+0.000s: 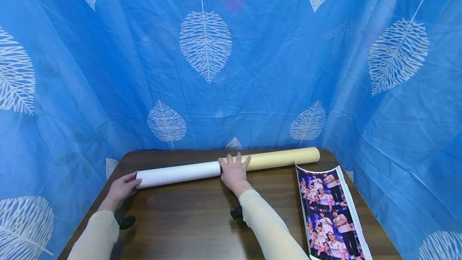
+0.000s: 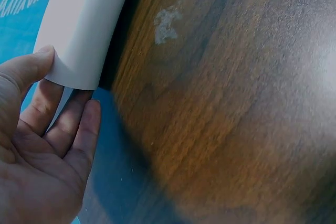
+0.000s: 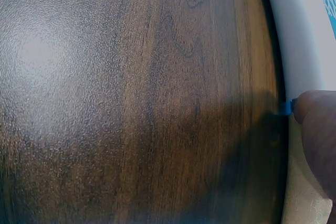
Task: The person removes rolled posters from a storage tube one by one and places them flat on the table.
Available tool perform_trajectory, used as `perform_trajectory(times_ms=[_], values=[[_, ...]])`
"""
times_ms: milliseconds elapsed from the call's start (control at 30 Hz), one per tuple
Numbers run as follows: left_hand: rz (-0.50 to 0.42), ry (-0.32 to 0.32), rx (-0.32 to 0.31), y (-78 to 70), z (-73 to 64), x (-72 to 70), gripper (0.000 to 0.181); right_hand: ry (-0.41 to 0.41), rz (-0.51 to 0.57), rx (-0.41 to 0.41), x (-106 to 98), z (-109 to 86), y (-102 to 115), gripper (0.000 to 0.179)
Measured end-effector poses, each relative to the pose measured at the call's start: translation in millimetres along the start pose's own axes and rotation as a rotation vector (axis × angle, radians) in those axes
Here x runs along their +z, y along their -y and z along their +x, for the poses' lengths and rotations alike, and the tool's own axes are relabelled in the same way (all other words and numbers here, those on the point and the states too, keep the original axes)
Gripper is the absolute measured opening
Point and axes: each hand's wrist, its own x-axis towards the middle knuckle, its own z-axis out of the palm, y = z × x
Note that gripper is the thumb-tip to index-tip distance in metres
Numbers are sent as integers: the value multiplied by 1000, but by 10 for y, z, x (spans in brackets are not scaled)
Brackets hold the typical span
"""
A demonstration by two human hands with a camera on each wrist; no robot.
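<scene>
A white paper roll lies at a slant across the far part of the table. Its right end meets the left end of a pale yellow tube, the two in one line. My left hand is at the roll's left end; in the left wrist view the thumb presses its side while the other fingers reach under the rim. Over the joint, my right hand rests on the tube with spread, fairly straight fingers. A bit of blue shows beside it at the joint in the right wrist view.
A photo print with a curled top left corner lies on the right side of the brown wooden table. Blue curtains with white leaf patterns hang close around the table's back and sides.
</scene>
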Motion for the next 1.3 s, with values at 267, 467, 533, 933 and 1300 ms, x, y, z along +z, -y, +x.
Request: perform_trajectory(times_ms=[267,467,533,933,1300], values=[[-19,-45,-3,116,36,-99,79,23,-10,12,-18,-10,9,63],[-71,-91,-30,144,10,-119,77,28,-2,8,-29,-33,18,61],[-88,-106,-38,131,-14,-115,76,34,-2,5,-30,-35,18,61],[-95,-167,45,-93,-128,-93,69,49,7,-1,-13,-19,-26,69],[-159,-227,119,-253,-144,-49,69,58,65,-1,-16,-50,-64,89]])
